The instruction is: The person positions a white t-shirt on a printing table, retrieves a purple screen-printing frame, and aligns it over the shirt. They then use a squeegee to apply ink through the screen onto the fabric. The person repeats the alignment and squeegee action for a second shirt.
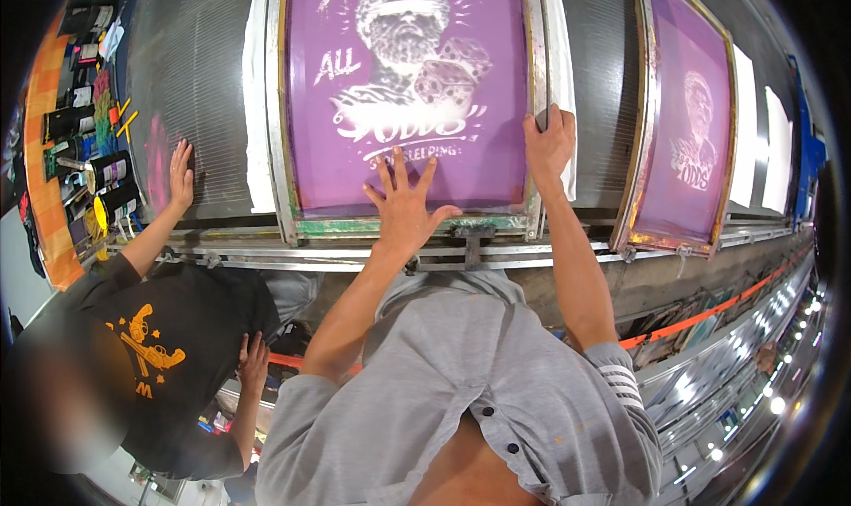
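A purple printing screen in a metal frame lies on the long table in front of me, with a pale bust design and lettering on its mesh. My left hand presses flat on the lower part of the mesh, fingers spread. My right hand grips the right side bar of the frame, fingers curled over its edge. White fabric shows beside the frame on both sides.
A second purple screen lies to the right. A person in a black shirt stands at my left with one hand on the grey table top. Ink cans and tools sit on an orange shelf far left.
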The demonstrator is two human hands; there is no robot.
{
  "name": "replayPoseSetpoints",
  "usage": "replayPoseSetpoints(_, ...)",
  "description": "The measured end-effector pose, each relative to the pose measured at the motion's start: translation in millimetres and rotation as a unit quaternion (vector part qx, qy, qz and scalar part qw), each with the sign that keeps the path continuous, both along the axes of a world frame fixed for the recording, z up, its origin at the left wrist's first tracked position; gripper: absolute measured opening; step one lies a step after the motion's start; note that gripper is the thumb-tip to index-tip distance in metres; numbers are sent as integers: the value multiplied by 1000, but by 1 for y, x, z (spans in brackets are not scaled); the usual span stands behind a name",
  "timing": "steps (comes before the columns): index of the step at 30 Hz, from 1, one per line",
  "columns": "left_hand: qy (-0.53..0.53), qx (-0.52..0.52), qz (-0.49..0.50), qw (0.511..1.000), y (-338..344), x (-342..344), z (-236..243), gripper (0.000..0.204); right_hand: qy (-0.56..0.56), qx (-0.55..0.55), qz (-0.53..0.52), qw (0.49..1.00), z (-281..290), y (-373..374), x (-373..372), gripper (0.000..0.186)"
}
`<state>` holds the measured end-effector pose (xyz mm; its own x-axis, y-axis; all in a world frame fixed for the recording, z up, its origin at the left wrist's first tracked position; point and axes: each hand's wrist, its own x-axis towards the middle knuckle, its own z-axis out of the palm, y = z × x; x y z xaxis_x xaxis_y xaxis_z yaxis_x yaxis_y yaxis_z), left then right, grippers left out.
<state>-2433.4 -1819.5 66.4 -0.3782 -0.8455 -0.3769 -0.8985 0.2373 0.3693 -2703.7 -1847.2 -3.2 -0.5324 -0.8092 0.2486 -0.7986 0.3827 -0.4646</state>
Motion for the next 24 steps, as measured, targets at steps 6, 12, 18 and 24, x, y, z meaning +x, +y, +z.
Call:
replayPoseSetpoints(6, -24, 10, -30, 999, -4, 0, 2, 94, -6, 12, -4, 1000, 4, 0, 1, 49)
replayPoseSetpoints(12, -44, 4, -43, 998, -5, 0, 2, 94, -13, 4, -8, 1000, 4, 0, 1, 49)
replayPoseSetpoints(18, -47, 10, -40, 998, -12, -1, 10, 95, -19, 9, -10, 1000, 5, -1, 1, 49)
replayPoseSetpoints(24, 6, 49, 14, 999, -50, 0, 20, 95, -18, 14, 0, 1000, 12, -4, 2, 49)
